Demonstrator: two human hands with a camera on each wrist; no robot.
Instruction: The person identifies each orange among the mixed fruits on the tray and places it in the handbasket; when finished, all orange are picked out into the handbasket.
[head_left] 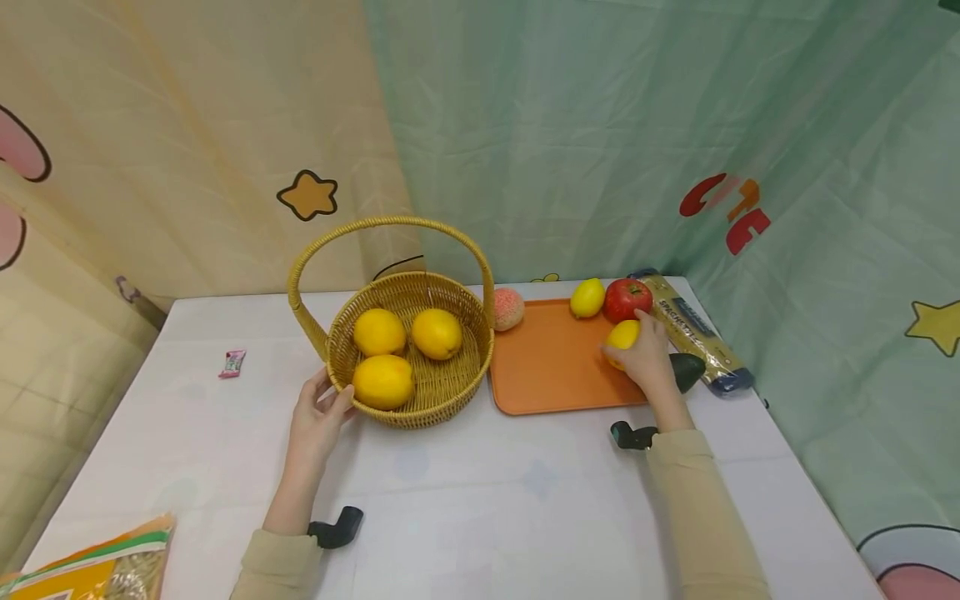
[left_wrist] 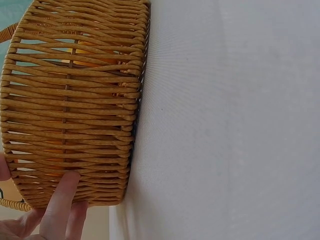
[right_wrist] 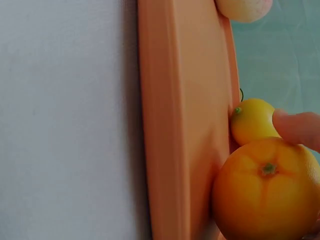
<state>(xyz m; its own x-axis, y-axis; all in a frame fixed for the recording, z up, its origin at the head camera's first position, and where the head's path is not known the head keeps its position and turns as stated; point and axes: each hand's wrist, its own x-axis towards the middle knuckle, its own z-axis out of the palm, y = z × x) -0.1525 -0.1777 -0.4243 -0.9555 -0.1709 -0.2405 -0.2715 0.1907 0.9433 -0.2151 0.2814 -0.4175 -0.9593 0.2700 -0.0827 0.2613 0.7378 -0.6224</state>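
My left hand [head_left: 315, 421] holds the near left rim of a woven basket [head_left: 422, 419], thumb at the rim and fingers against the outer weave [left_wrist: 75, 115]. Three yellow fruits [head_left: 384, 382] lie inside the basket, under its tall arched handle [head_left: 397, 222]. Over the right part of an orange tray [head_left: 540, 371], my right hand [head_left: 651, 357] grips an orange [head_left: 622, 336], whose stem end shows in the right wrist view with the thumb [right_wrist: 297, 131] on its upper side. Behind it on the tray are a lemon [head_left: 587, 298] and a red apple [head_left: 628, 298].
A pink, speckled round fruit [head_left: 508, 309] sits between basket and tray. Right of the tray lie a dark green fruit or vegetable [head_left: 688, 371] and a spaghetti packet [head_left: 693, 333]. At left are a small pink wrapped sweet [head_left: 232, 363] and a food bag [head_left: 135, 567]. Curtains [head_left: 570, 150] border the table.
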